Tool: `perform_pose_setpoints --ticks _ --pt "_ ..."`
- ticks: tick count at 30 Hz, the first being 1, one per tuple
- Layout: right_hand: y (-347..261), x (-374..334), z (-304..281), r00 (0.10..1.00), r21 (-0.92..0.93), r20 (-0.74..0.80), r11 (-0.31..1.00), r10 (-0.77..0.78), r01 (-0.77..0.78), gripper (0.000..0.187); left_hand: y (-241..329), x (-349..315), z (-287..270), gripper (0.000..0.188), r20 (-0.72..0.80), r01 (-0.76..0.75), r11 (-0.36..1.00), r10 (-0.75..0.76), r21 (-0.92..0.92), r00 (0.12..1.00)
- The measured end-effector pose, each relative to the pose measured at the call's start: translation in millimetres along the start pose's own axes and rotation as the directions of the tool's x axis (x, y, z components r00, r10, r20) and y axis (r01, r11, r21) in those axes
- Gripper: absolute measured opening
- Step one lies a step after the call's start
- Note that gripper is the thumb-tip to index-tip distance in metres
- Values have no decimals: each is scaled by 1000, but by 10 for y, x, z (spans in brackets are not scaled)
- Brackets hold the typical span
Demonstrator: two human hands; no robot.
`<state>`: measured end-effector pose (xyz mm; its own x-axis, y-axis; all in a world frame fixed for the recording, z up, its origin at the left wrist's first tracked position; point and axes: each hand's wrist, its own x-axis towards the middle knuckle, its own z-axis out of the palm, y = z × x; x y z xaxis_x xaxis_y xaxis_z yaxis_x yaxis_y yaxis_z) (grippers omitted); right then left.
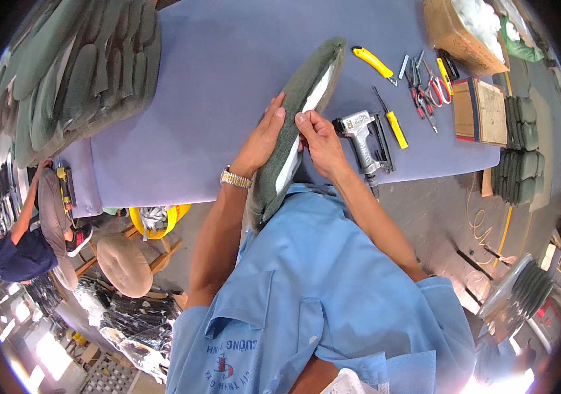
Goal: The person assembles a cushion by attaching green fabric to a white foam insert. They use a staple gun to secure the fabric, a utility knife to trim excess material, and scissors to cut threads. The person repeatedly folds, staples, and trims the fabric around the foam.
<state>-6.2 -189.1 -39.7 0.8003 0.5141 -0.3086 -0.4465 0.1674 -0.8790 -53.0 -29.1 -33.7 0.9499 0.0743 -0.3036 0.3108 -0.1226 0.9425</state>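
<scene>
A long dark green fabric cushion (272, 172) stands on its edge, leaning from the table toward my body. White filling shows through a long slit along the side that faces me. My left hand (266, 134) lies along its left face, fingers stretched out and pressing on the fabric. With thumb and fingers pinched, my right hand (320, 142) grips the edge of the cushion's cover by the slit. A silver staple gun (362, 139) lies just right of my right hand, next to a yellow-handled screwdriver (395, 128).
A yellow cutter (373, 62), pliers (418, 98) and red-handled scissors (439, 90) lie farther right on the blue-covered table (215, 72). Green cushions (90, 72) are piled at the far left. A carton (454, 33) of white stuffing stands far right. Another person (27, 246) works at left.
</scene>
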Motion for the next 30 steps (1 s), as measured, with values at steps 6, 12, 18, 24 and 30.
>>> perform_pose_setpoints --ticks 6,12,18,24,30 --pt "133 36 -39 997 118 80 992 23 -32 32 110 -170 79 69 -23 -142 970 150 195 988" --pt "127 65 -173 986 66 158 996 55 -66 32 201 -251 137 78 -44 -133 931 157 340 987" --pt "-573 -114 -475 941 -237 263 960 212 -150 31 197 -280 227 80 -140 -28 858 116 513 983" --pt "172 -386 -1460 912 -747 -369 641 -179 -176 54 327 -318 237 79 -180 75 826 33 559 983" --pt "554 -255 -1558 889 -904 -409 227 -207 -363 96 270 -268 322 77 -211 39 790 115 611 971"
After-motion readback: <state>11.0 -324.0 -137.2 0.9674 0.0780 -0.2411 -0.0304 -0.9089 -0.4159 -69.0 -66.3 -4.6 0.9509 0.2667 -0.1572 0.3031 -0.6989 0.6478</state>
